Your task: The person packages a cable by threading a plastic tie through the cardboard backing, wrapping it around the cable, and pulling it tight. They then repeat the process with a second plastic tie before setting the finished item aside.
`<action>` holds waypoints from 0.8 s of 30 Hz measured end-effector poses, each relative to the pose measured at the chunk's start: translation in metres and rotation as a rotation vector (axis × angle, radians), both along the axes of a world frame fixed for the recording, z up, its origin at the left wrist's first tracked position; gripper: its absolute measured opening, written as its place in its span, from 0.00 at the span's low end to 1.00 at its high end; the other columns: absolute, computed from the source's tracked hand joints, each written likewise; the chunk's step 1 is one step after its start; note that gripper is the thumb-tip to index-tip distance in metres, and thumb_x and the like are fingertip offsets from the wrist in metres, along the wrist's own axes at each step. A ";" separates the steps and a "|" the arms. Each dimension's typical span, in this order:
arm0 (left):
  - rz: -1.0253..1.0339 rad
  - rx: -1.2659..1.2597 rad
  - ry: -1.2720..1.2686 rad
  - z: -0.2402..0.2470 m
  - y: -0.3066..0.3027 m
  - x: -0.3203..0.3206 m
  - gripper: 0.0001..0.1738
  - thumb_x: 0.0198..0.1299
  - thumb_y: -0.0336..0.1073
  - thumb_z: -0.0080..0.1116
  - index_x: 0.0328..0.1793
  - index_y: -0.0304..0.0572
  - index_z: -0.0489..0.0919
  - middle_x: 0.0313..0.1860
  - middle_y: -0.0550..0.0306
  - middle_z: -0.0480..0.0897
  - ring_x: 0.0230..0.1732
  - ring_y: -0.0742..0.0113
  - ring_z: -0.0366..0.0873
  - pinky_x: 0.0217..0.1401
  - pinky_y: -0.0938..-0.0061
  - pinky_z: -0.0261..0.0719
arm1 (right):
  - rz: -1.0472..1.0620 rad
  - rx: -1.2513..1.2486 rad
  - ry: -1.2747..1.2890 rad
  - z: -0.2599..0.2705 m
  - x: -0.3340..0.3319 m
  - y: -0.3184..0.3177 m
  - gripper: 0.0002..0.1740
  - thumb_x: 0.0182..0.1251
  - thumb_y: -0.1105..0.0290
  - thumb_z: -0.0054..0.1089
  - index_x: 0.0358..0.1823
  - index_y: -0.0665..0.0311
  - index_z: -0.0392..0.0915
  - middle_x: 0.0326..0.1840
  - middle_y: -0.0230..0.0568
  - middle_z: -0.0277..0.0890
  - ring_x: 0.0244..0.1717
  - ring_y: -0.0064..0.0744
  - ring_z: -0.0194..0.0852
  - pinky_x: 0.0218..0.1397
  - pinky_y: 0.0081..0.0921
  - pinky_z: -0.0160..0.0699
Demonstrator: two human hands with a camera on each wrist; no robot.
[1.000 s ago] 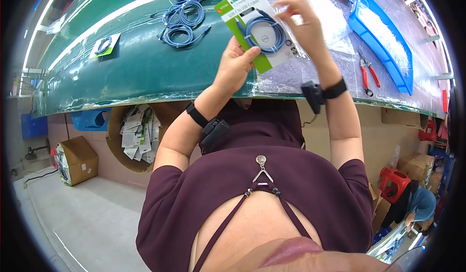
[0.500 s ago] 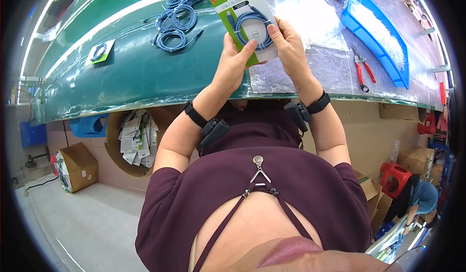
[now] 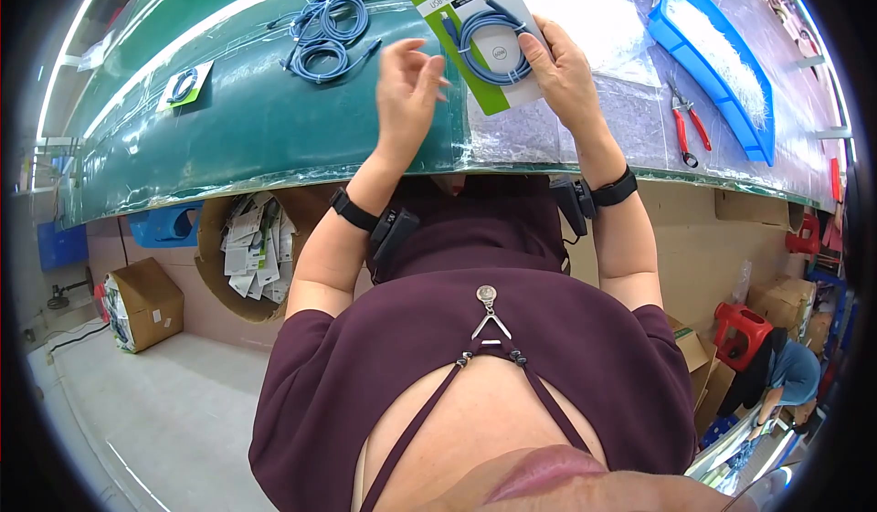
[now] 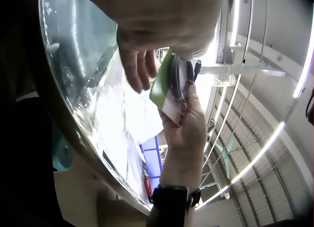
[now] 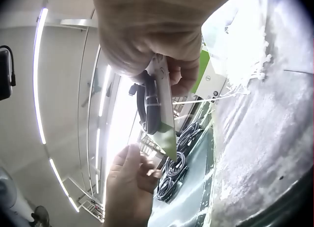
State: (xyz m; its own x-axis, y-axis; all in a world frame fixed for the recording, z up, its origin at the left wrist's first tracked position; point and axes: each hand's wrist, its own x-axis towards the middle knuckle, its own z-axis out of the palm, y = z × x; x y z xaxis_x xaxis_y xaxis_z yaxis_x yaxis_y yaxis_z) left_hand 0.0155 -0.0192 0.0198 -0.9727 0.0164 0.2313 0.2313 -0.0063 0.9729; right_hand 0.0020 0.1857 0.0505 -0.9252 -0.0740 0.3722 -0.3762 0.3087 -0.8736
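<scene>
In the head view my right hand point(image 3: 568, 83) pinches the right edge of a packaging card point(image 3: 500, 35) printed "USB-C to USB-C cable", thumb on the front. A coiled blue cable point(image 3: 469, 44) is fastened to this card with white ties. My left hand point(image 3: 408, 96) is off the card, just left of it, fingers loosely bent and holding nothing. The right wrist view shows the card point(image 5: 167, 97) nearly edge-on, with the left hand point(image 5: 128, 187) below it. In the left wrist view the right hand point(image 4: 184, 133) grips the card from the far side.
Several coiled blue cables point(image 3: 331, 55) lie on the green tabletop. Another carded cable point(image 3: 187, 85) lies further left. At right are white plastic sheets point(image 3: 612, 32), red-handled cutters point(image 3: 690, 128) and a blue tray point(image 3: 760, 142) of white ties. A carton point(image 3: 212, 261) of cards stands below the table.
My right hand came to the card's right edge and took hold of it. The left hand let go of the card and moved left, away from it.
</scene>
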 end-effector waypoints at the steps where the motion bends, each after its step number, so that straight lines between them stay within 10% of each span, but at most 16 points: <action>1: 0.193 -0.291 0.224 -0.003 -0.005 0.001 0.12 0.65 0.35 0.55 0.52 0.39 0.73 0.45 0.56 0.76 0.43 0.67 0.78 0.39 0.72 0.81 | 0.005 0.005 0.002 -0.001 0.001 0.001 0.23 0.72 0.58 0.53 0.59 0.68 0.72 0.44 0.38 0.78 0.44 0.22 0.73 0.48 0.20 0.73; 5: 0.050 -0.604 0.786 0.025 -0.008 -0.004 0.09 0.59 0.32 0.57 0.45 0.40 0.79 0.39 0.58 0.77 0.39 0.66 0.79 0.37 0.76 0.77 | 0.028 0.018 -0.020 0.001 0.006 -0.001 0.23 0.72 0.57 0.53 0.59 0.68 0.72 0.44 0.38 0.78 0.44 0.22 0.73 0.48 0.20 0.73; 24: -0.572 -1.245 1.323 0.062 0.001 0.005 0.06 0.48 0.33 0.57 0.33 0.48 0.75 0.34 0.63 0.68 0.24 0.75 0.71 0.26 0.80 0.73 | 0.238 0.197 -0.141 0.023 0.016 0.007 0.20 0.61 0.68 0.61 0.53 0.70 0.75 0.40 0.40 0.79 0.41 0.25 0.75 0.47 0.23 0.74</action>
